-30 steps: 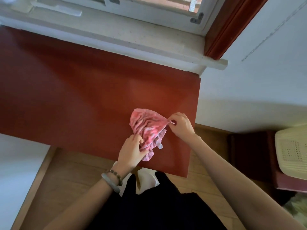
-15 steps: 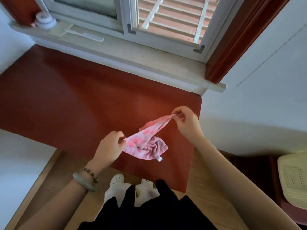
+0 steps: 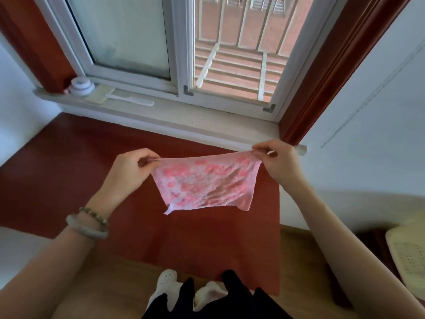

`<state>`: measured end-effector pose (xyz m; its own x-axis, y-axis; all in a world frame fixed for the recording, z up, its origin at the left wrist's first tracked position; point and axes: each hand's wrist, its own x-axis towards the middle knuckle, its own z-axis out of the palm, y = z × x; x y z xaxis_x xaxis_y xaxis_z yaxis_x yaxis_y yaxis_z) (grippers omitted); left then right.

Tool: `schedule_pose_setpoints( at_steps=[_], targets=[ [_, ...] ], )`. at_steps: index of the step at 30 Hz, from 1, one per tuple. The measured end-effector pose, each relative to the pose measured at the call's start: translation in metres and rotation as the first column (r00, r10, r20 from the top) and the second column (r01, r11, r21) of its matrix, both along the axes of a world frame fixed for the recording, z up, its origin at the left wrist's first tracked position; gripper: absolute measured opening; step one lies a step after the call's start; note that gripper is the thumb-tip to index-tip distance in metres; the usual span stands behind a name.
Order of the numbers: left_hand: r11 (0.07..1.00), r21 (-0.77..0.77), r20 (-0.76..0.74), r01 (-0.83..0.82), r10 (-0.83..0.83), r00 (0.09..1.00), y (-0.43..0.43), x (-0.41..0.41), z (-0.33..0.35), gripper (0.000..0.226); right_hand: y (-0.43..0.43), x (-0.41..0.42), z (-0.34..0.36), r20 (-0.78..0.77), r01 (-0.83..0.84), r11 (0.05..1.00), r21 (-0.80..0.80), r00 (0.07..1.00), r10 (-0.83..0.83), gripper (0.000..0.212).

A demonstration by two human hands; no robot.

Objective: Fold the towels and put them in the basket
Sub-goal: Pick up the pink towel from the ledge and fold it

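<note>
Over the red table's (image 3: 69, 171) right half, a pink towel (image 3: 207, 183) hangs spread between both hands: left hand (image 3: 128, 173) pinches its left top corner, right hand (image 3: 280, 164) pinches the right one.

A red-brown table (image 3: 57, 180) lay across the middle of the frame under a pale window sill (image 3: 207, 124). At upper left on the sill sat a round white container (image 3: 80, 85), just beside what looked like a flat white-handled swatter (image 3: 100, 97).
</note>
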<state>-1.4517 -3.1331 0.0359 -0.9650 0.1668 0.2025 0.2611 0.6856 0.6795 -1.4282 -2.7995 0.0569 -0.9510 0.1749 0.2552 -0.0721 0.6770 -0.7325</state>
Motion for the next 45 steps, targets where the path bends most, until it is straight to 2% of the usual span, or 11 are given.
schedule_pose_setpoints(
  at_steps=[7,11,16,20,24,27,31,34,42,45],
  targets=[
    [0.989,0.043,-0.048,0.141,-0.139,0.989,-0.027,-0.071,0.035,0.033,-0.031,-0.019,0.023,-0.052,0.116,0.989,0.097,0.992,-0.111,0.012],
    [0.981,0.052,-0.104,0.186,-0.18,0.978,-0.032,-0.102,0.036,0.013,-0.046,-0.032,0.027,-0.071,0.21,0.973,0.092,0.976,-0.204,0.014],
    [0.957,0.066,-0.124,0.281,-0.272,0.954,-0.04,-0.113,0.023,0.017,-0.057,-0.028,0.017,-0.084,0.304,0.951,0.051,0.95,-0.3,0.015],
    [0.935,0.025,-0.057,0.353,-0.351,0.935,-0.057,-0.091,-0.005,0.013,-0.064,0.001,-0.014,0.006,0.251,0.968,0.01,0.968,-0.251,0.013],
    [0.869,-0.072,0.066,0.49,-0.486,0.872,-0.078,-0.057,-0.044,0.01,-0.075,0.044,-0.055,0.216,0.173,0.985,0.019,0.961,-0.173,0.022],
    [0.814,-0.126,0.219,0.567,-0.535,0.816,-0.089,-0.034,-0.071,0.012,-0.081,0.075,-0.078,0.367,0.118,0.993,0.002,0.924,-0.11,0.035],
    [0.795,-0.103,0.445,0.598,-0.501,0.742,-0.096,-0.012,-0.089,0.018,-0.086,0.105,-0.096,0.546,0.055,0.997,-0.049,0.838,-0.019,0.025],
    [0.788,-0.059,0.576,0.613,-0.475,0.666,-0.097,0.001,-0.098,0.029,-0.087,0.122,-0.107,0.629,0.011,0.998,-0.065,0.777,0.032,0.022],
    [0.732,-0.027,0.805,0.681,-0.388,0.449,-0.09,0.012,-0.12,0.013,-0.083,0.138,-0.131,0.829,-0.11,0.987,-0.115,0.537,0.157,0.012],
    [0.737,-0.037,0.807,0.675,-0.377,0.456,-0.085,0.006,-0.126,0.014,-0.079,0.129,-0.141,0.848,-0.173,0.982,-0.08,0.505,0.158,0.011]
  ],
)
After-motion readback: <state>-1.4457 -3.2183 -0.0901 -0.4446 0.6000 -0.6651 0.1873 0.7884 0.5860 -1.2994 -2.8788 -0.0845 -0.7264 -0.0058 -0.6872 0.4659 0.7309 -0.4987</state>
